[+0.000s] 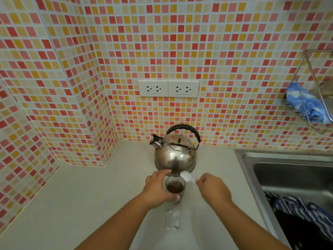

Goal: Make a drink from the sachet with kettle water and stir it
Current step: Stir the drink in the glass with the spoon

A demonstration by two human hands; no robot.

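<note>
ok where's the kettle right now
In the head view the kettle stands on the counter against the tiled wall, under the sockets, just behind the glass.

Both bare forearms reach forward from bottom of frame, converging. Left hand [158,188] palm-down, fingers curled, thumb wrapped round a glass [175,186]. Right hand [212,190] palm-down, loosely fisted, fingertips pinching a white spoon [187,176]. Hands near, not touching.

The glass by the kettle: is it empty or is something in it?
Not empty. The glass, held upright by the left hand, has dark brown contents at its bottom; whether powder or liquid, I cannot tell.
</note>
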